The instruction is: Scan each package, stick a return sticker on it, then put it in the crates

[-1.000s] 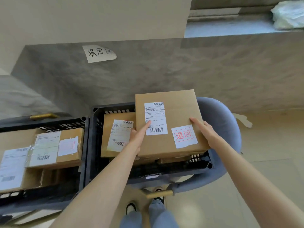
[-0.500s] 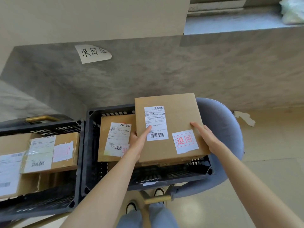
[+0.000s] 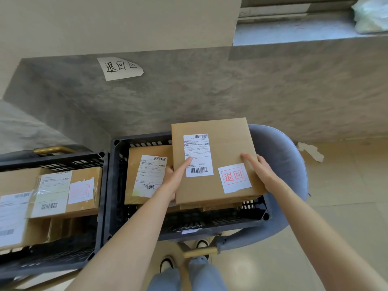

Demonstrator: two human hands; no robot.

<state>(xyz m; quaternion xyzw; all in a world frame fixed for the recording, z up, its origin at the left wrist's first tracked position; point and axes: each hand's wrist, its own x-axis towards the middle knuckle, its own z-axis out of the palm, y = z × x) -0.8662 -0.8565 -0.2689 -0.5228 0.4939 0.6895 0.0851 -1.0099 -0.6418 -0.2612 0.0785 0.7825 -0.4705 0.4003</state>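
A brown cardboard package (image 3: pixel 228 141) hangs level over the right side of the right black crate (image 3: pixel 210 224). It carries a white shipping label (image 3: pixel 198 150) and a white return sticker with red characters (image 3: pixel 234 177). My left hand (image 3: pixel 175 177) grips its left edge, thumb lying on the label. My right hand (image 3: pixel 262 173) grips its right edge, thumb on top. Another labelled package (image 3: pixel 136 164) lies inside the same crate on the left; more cardboard shows under the held package.
The right crate sits on a grey-blue chair (image 3: pixel 281 156). A second black crate (image 3: pixel 52 161) at the left holds several labelled packages (image 3: pixel 86 175). A concrete wall with a handwritten paper sign (image 3: pixel 120 68) rises behind. My feet (image 3: pixel 168 263) stand below the chair.
The package has sunk very slightly toward the right crate. Both hands keep the same grip on its edges.
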